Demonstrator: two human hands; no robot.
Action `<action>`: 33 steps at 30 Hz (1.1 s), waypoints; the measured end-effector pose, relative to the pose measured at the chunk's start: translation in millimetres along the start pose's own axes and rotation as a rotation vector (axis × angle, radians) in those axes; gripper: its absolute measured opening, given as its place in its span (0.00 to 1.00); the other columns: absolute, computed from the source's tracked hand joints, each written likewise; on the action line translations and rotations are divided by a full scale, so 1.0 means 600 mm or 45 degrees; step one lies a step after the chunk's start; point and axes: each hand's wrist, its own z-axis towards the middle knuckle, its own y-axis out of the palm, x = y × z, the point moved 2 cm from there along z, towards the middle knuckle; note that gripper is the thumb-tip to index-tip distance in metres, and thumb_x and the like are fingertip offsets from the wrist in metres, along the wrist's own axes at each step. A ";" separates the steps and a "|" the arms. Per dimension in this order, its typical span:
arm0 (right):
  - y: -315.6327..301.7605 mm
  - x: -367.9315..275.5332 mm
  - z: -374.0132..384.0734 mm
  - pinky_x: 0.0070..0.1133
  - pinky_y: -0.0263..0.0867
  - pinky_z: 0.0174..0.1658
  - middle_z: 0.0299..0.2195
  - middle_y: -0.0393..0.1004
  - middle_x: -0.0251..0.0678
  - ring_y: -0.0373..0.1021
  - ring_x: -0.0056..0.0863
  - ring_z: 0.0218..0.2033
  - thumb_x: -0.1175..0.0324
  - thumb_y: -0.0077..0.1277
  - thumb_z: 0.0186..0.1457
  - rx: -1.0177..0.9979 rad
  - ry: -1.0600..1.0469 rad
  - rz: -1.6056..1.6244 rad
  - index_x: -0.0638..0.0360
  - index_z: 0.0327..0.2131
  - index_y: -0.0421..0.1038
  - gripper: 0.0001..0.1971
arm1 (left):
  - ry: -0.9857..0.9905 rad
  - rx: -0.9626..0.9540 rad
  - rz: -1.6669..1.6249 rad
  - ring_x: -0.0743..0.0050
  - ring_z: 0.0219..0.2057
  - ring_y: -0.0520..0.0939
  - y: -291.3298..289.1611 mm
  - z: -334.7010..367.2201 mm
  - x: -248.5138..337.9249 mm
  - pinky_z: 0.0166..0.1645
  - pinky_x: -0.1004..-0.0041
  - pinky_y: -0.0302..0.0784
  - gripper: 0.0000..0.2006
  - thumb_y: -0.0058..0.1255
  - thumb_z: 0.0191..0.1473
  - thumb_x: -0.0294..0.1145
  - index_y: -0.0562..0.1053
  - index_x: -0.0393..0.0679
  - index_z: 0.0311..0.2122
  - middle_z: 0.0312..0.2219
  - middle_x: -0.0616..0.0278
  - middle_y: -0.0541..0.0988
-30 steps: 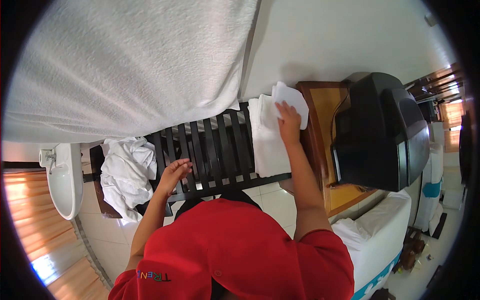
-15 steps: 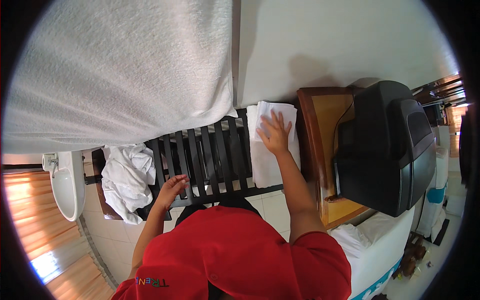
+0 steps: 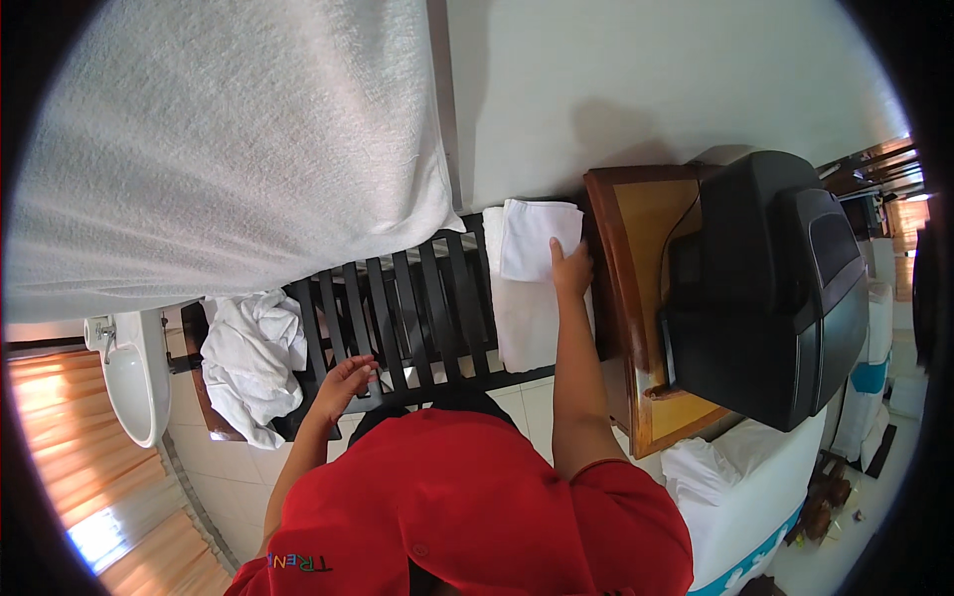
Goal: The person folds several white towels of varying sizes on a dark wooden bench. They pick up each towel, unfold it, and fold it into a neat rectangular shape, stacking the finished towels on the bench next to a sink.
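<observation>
A small folded white cloth (image 3: 527, 243) lies on top of a larger folded white towel (image 3: 529, 333) at the right end of a black slatted rack (image 3: 427, 298). At the cloth's right edge is my right hand (image 3: 570, 270): its thumb rests on the cloth, apart from the fingers, which reach down beside the stack and are partly hidden. Over the rack's front edge hovers my left hand (image 3: 345, 384), fingers loosely curled together, with nothing visible in it. A crumpled white cloth heap (image 3: 253, 363) sits at the rack's left end.
A large white towel (image 3: 238, 149) hangs across the upper left. Close on the right stands a wooden cabinet (image 3: 614, 268) bearing a black television (image 3: 765, 298). A white washbasin (image 3: 136, 382) is at far left, beside an orange curtain (image 3: 75, 447). White bedding (image 3: 745, 487) shows lower right.
My right hand has slid from lying spread on top of the small cloth to its right edge, uncovering most of it. My left hand has barely moved. The view has shifted slightly.
</observation>
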 end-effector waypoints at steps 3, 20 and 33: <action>-0.004 -0.001 0.015 0.39 0.62 0.49 0.44 0.71 0.54 0.67 0.52 0.46 0.47 0.57 0.43 -0.076 0.002 -0.174 0.68 0.48 0.65 0.36 | -0.018 0.004 0.031 0.80 0.42 0.75 0.004 0.000 0.005 0.44 0.82 0.67 0.20 0.47 0.58 0.37 0.65 0.39 0.53 0.45 0.64 0.74; -0.002 0.022 0.091 0.23 0.66 0.40 0.33 0.78 0.38 0.72 0.28 0.34 0.67 0.63 0.41 -0.469 -0.325 0.653 0.65 0.38 0.74 0.19 | 0.012 0.014 0.041 0.83 0.41 0.74 0.000 -0.001 0.003 0.46 0.80 0.66 0.20 0.48 0.58 0.39 0.66 0.42 0.53 0.46 0.65 0.74; -0.007 -0.026 0.077 0.35 0.61 0.51 0.49 0.67 0.45 0.64 0.41 0.50 0.65 0.62 0.43 -0.180 -0.524 0.030 0.60 0.56 0.59 0.36 | 0.038 0.015 0.089 0.81 0.42 0.75 -0.013 -0.002 -0.010 0.45 0.78 0.67 0.21 0.47 0.58 0.40 0.66 0.42 0.54 0.46 0.65 0.74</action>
